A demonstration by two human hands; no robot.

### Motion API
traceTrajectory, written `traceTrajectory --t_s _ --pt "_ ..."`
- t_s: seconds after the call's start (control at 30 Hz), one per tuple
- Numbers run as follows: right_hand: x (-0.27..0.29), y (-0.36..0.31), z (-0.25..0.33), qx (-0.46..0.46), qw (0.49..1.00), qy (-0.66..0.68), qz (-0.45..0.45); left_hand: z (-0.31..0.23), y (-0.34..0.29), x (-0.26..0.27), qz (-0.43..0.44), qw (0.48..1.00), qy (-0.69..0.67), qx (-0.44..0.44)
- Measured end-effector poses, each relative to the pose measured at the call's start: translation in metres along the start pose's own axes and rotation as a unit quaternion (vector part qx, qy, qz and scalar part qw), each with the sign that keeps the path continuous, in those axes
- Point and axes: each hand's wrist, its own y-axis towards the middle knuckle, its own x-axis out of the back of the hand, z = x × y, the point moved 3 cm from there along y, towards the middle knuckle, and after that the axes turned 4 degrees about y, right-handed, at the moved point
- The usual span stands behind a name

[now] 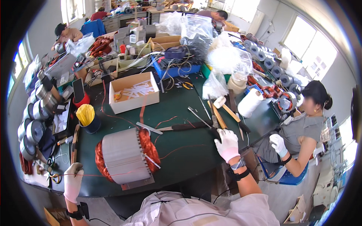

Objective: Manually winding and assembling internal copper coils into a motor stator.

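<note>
A stator (pixel 126 156) with a grey cylindrical core and red-brown copper windings lies on its side on the green table. In its slots at the right end, a white strip (pixel 152 161) sticks out. My left hand (pixel 73 181), in a white glove, is closed on a thin copper wire (pixel 92 175) at the table's near left edge; the wire runs to the stator. At the right, my gloved right hand (pixel 227 145) has its fingers curled at the near end of a long dark-handled tool (pixel 213 117). Its fingertips are partly hidden.
Beside that tool lie a white-headed mallet (pixel 226 107) and a dark-handled knife (pixel 184 126). Behind the stator stands a cardboard box (pixel 134 105) with white strips. A cup of yellow strips (pixel 86 115) and wire spools (pixel 34 130) line the left. A co-worker (pixel 311 124) sits at the right.
</note>
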Motion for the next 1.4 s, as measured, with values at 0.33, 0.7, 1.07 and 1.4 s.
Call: traceTrajectory --t_s 0.33,0.7,1.07,1.4 --pt "0.006 0.024 -0.035 -0.006 1.0 0.003 -0.027 -0.024 -0.004 0.004 0.02 0.999 0.01 0.025" --pt "-0.01 -0.005 -0.007 0.038 0.994 0.049 -0.087 0.005 -0.008 -0.042 -0.008 0.986 0.116 -0.123" --pt "-0.023 0.043 0.159 0.229 0.929 0.292 -0.003 -0.015 0.038 -0.089 0.1 0.96 -0.233 -0.121" --pt "-0.04 0.066 0.175 0.176 0.967 0.157 0.096 -0.032 -0.001 -0.028 -0.017 0.992 0.033 -0.124"
